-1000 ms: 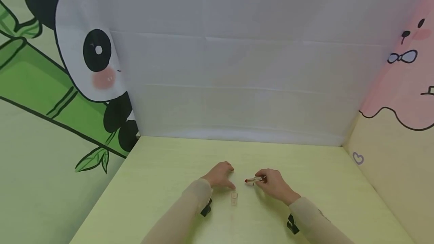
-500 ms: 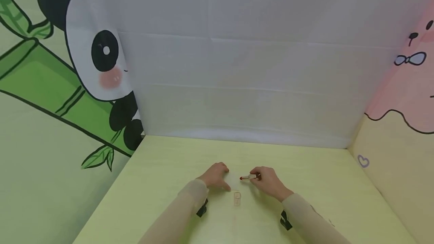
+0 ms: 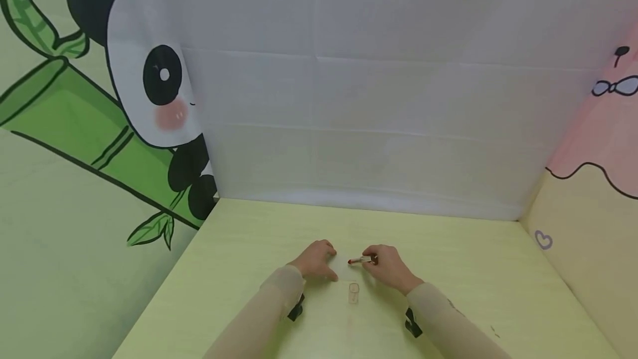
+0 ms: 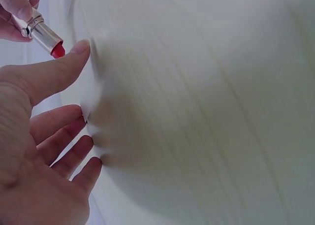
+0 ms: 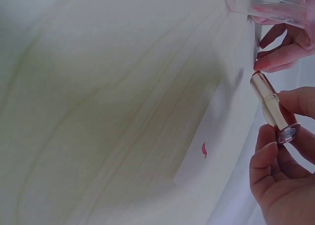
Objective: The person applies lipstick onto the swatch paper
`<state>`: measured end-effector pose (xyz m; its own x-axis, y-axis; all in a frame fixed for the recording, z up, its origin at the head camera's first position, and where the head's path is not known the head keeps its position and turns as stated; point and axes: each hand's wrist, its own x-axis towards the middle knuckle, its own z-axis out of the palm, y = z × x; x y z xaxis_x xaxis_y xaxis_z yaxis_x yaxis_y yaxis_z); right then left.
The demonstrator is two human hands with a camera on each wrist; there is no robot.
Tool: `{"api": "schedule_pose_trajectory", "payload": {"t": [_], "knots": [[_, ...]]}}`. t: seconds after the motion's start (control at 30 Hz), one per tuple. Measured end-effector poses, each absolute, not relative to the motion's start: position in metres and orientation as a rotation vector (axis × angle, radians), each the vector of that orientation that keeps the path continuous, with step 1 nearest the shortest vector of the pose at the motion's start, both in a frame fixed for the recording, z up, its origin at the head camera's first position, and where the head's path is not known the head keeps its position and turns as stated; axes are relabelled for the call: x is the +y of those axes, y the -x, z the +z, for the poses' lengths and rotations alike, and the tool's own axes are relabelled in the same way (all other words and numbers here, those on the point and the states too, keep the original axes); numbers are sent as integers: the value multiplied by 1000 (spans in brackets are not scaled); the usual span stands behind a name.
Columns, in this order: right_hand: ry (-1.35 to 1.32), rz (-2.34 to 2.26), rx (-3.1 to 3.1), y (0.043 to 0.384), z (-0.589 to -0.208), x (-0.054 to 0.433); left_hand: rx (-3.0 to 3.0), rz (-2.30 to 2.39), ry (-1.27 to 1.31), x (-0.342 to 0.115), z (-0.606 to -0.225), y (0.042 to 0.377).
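Note:
My right hand [image 3: 390, 266] pinches a lipstick [image 3: 360, 260] in a pale gold tube between thumb and fingers. Its red tip [image 4: 58, 50] points toward my left hand, over a small white sheet of paper [image 5: 216, 116] that bears a short red mark [image 5: 204, 150]. My left hand [image 3: 316, 260] rests with thumb and fingers spread, fingertips down at the paper's left side. In the left wrist view those fingers [image 4: 74, 151] hold nothing. Toward me, between both hands, a clear cap [image 3: 353, 293] stands on the table; the right wrist view shows pink smears [image 5: 275, 11] on its wall.
The pale yellow table [image 3: 249, 226] ends at a white hanging sheet [image 3: 369, 126] at the back. Side walls carry a painted panda [image 3: 134, 71] on the left and a pink figure [image 3: 588, 132] on the right.
My right hand has carried the lipstick left and slightly away from me, over the paper. The left hand has shifted slightly left, away from the cap. The head view has turned a little left.

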<state>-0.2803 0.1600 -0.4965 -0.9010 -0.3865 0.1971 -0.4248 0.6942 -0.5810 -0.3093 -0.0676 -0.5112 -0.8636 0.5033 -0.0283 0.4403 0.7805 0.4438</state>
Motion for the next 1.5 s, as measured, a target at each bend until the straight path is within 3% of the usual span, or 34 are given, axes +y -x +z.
{"api": "schedule_pose_trajectory", "payload": {"t": [1.5], "knots": [[-798, 956, -2848, 283, -492, 144, 2820, 566, -839, -69, -511, 307]]}}
